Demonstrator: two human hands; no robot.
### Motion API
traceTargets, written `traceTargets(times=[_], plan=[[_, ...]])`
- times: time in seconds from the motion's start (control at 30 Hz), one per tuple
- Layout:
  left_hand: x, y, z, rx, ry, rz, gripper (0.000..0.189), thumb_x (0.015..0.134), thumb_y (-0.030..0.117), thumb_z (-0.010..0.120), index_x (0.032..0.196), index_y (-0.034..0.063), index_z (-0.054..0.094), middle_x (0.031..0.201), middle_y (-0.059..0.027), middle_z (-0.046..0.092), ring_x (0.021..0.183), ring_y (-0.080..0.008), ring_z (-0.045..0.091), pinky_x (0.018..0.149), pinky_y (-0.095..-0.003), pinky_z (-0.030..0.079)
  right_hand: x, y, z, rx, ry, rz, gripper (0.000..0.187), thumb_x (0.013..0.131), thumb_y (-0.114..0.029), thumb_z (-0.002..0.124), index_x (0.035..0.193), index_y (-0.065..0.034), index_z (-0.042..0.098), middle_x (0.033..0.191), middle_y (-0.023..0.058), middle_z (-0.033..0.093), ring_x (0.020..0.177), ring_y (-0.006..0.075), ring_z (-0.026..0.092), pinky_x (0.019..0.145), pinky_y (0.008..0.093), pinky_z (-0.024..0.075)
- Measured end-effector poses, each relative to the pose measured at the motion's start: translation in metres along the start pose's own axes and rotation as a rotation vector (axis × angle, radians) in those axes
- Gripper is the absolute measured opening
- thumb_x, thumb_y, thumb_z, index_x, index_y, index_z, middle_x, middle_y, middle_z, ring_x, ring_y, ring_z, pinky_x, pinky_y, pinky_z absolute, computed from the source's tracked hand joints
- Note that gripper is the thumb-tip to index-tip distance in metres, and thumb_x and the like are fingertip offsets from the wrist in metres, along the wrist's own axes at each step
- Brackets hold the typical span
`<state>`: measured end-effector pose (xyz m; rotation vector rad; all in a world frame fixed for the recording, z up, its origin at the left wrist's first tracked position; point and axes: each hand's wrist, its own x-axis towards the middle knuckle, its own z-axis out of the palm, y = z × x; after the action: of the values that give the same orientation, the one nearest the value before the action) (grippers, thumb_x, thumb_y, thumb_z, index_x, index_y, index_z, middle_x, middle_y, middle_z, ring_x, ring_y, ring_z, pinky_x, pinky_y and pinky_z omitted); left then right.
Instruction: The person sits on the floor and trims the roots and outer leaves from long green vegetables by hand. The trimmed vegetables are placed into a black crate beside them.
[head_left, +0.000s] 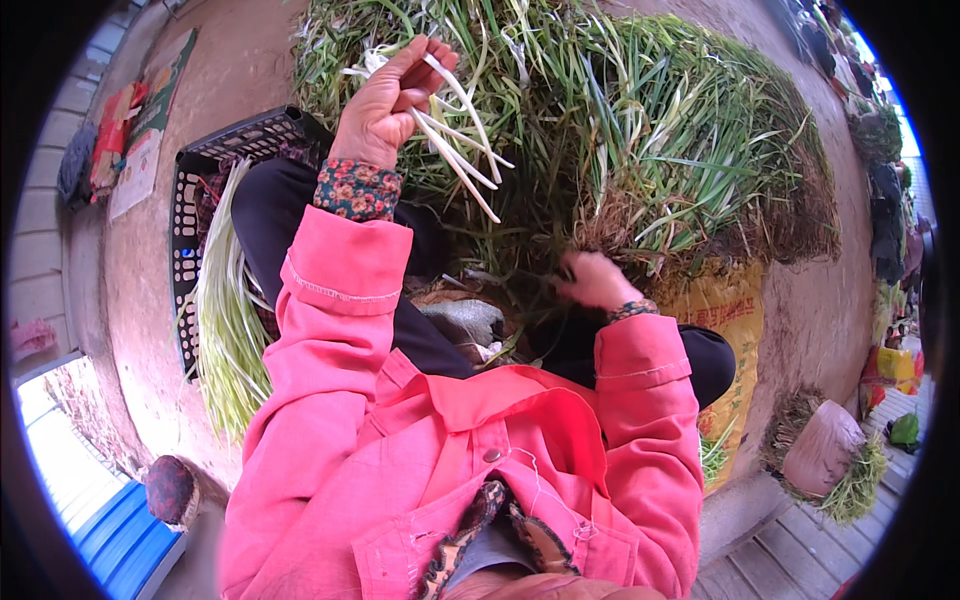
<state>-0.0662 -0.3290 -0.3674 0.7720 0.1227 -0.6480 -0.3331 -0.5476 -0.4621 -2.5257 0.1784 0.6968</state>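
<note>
My left hand is raised at the upper left, its fingers closed on several pale stalks that hang down to the right, likely garlic or onion shoots. Lower and to the right, my right hand is slightly blurred, beside the brown roots of a large heap of green leafy stalks. Whether its fingers hold anything cannot be told. At my left knee, a bundle of long pale-green stalks hangs over a black plastic crate.
A yellow printed sack lies under the heap's near right edge. A pale bundle with greens stands at lower right. Left are red packaging and a dark bag. A round dark object sits lower left. A whitish sack lies between my legs.
</note>
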Motion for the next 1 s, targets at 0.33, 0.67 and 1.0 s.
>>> traceTargets(times=[0.33, 0.67, 1.0], plan=[[0.013, -0.046, 0.0, -0.382, -0.163, -0.154, 0.021, 0.088, 0.016, 0.063, 0.094, -0.004, 0.06, 0.087, -0.0112, 0.066, 0.089, -0.0215, 0.066, 0.042, -0.0136, 0.041, 0.032, -0.058, -0.025, 1.26, 0.093, -0.087, 0.05, 0.097, -0.044, 0.039, 0.116, 0.0, 0.053, 0.097, 0.0103, 0.061, 0.078, 0.0162, 0.062, 0.064, 0.0258, 0.0445], [-0.012, 0.143, 0.054, -0.292, -0.564, 0.269, 0.018, 0.085, -0.006, 0.052, 0.101, -0.0067, 0.044, 0.071, -0.0032, 0.047, 0.052, -0.0094, 0.041, 0.044, -0.0196, 0.036, 0.03, 0.026, -0.098, 0.778, 0.872, 0.229, 0.017, 0.088, -0.014, 0.053, 0.092, -0.0006, 0.063, 0.072, 0.008, 0.065, 0.054, 0.0096, 0.058, 0.042, 0.0201, 0.0432], [0.01, -0.085, 0.002, -0.067, 0.077, -0.195, 0.012, 0.091, 0.012, 0.053, 0.088, 0.0013, 0.057, 0.052, 0.0055, 0.041, 0.042, -0.0057, 0.038, 0.038, -0.0205, 0.025, 0.075, 0.031, -0.067, -0.024, 0.444, 0.443, 0.027, 0.074, -0.025, 0.07, 0.088, -0.0032, 0.066, 0.098, 0.0176, 0.065, 0.097, 0.032, 0.062, 0.084, 0.0417, 0.0491]])
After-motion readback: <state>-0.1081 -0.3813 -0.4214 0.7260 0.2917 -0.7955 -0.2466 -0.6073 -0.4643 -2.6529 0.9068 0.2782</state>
